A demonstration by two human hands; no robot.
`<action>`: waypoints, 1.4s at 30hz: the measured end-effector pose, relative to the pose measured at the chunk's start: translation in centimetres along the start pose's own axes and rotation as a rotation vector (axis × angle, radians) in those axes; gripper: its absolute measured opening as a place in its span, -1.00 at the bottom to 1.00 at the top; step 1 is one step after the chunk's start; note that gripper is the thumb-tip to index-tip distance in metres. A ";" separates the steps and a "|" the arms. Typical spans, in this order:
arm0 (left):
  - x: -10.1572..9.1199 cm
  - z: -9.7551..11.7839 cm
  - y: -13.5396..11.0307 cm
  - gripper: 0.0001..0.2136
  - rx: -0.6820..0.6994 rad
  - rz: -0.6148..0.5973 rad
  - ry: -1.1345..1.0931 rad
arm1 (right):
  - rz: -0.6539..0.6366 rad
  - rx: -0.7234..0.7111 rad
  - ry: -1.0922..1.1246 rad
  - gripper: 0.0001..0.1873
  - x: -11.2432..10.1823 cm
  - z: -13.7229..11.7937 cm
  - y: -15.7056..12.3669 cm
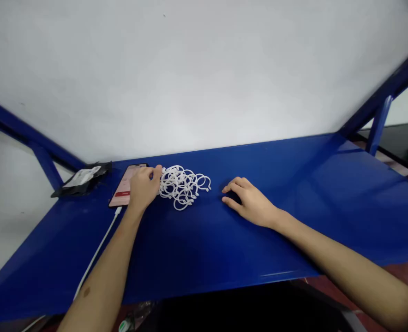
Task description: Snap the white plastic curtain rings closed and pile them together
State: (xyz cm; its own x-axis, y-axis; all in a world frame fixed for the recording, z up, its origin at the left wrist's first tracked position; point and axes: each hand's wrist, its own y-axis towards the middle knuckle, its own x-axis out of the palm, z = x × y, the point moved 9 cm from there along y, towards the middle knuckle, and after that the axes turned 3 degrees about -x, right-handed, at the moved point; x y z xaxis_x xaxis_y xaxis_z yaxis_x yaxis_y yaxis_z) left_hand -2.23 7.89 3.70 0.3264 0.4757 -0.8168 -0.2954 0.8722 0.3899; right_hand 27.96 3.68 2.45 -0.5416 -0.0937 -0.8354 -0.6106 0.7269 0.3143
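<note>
A tangled pile of thin white plastic loops (pixel 181 184), each with a small clasp like a looped tie, lies on the blue tabletop (pixel 204 249). My left hand (pixel 144 184) is at the pile's left edge and covers part of a phone (pixel 123 188) with a lit screen. Its thumb points toward the loops; the other fingers are mostly hidden, so whether they hold anything is unclear. To the right of the pile, apart from it, my right hand (pixel 250 200) rests low over the table. Its fingers are loosely curved, thumb apart, with nothing between them.
A white cable (pixel 100 246) runs from the phone to the front edge. At the back left lies a black plastic packet (pixel 82 180) with a white label. Blue metal braces (pixel 46 166) flank the table, and a pale wall (pixel 204 78) rises behind it.
</note>
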 end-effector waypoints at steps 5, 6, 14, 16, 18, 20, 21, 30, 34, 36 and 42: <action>-0.5 -0.4 0.1 -0.47 -0.071 -0.004 -0.006 | -0.008 -0.005 -0.007 -0.76 0.2 -0.1 0.1; -0.7 -0.5 0.1 -0.47 -0.081 0.003 -0.004 | -0.007 -0.007 -0.008 -0.76 0.2 -0.1 0.1; -2.0 1.7 -0.7 -0.56 0.065 0.141 -0.039 | 0.052 0.029 -0.156 -0.75 -0.9 0.4 0.2; -1.8 4.3 -2.0 -0.62 0.200 0.149 -0.056 | 0.078 0.058 -0.226 -0.69 -1.2 0.9 0.2; -0.9 7.7 -4.2 -0.71 0.376 0.091 -0.100 | 0.085 0.093 -0.293 -0.61 -1.2 1.6 0.0; 0.3 11.5 -7.3 -0.79 0.588 -0.036 -0.176 | 0.065 0.117 -0.340 -0.54 -0.9 2.2 -0.2; 1.0 13.1 -9.0 -0.83 0.678 -0.130 -0.211 | 0.048 0.121 -0.354 -0.52 -0.6 2.4 -0.2; 3.3 16.2 -13.9 -0.82 0.856 -0.564 -0.306 | -0.038 0.129 -0.395 -0.45 -0.1 2.7 -0.3; 3.0 15.8 -13.3 -0.84 0.822 -0.597 -0.324 | -0.041 0.123 -0.387 -0.47 -0.2 2.7 -0.3; 3.0 15.9 -13.4 -0.84 0.817 -0.603 -0.318 | -0.044 0.114 -0.392 -0.47 -0.2 2.7 -0.3; 2.9 15.8 -13.4 -0.84 0.824 -0.599 -0.321 | -0.051 0.119 -0.374 -0.46 -0.2 2.7 -0.2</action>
State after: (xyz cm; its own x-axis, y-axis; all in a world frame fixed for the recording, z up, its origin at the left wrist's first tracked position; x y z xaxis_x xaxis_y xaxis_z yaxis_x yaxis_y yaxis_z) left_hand 16.85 -0.57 2.81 0.4736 -0.1531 -0.8673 0.6504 0.7248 0.2272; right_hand 29.75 5.37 1.32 -0.2513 0.1070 -0.9620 -0.5480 0.8035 0.2325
